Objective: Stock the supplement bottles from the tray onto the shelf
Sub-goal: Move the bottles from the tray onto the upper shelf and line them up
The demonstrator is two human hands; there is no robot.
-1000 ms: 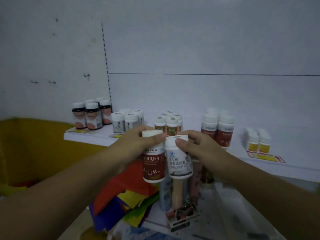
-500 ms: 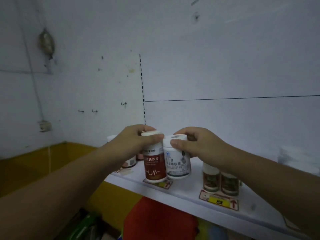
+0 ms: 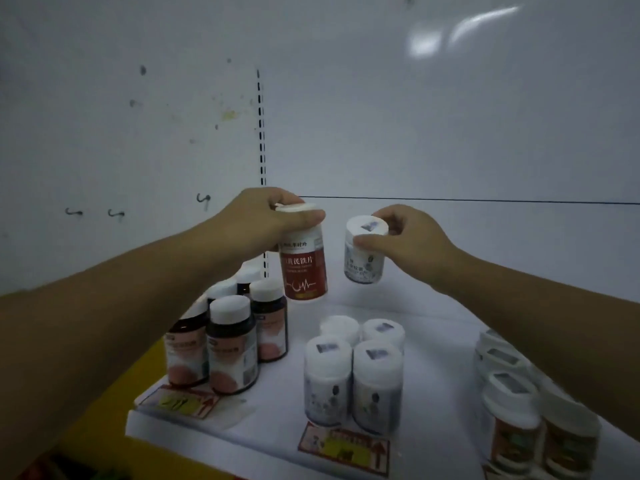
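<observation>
My left hand (image 3: 263, 221) grips a red-labelled bottle (image 3: 304, 268) by its white cap and holds it above the white shelf (image 3: 277, 417). My right hand (image 3: 407, 239) pinches the cap of a white bottle (image 3: 363, 258), held a little to the right of the red one and above the back of the shelf. Below it a group of matching white bottles (image 3: 353, 372) stands near the shelf's front. The tray is out of view.
Dark bottles with white caps (image 3: 232, 344) stand at the shelf's left under my left forearm. More white-capped bottles (image 3: 530, 410) crowd the right edge. Price labels (image 3: 343, 445) lie along the front. A white back panel with a slotted upright (image 3: 260, 133) rises behind.
The view has dropped and closed in on the shelf. The two bottles, held side by side before, have parted, the white one moving right and farther back.
</observation>
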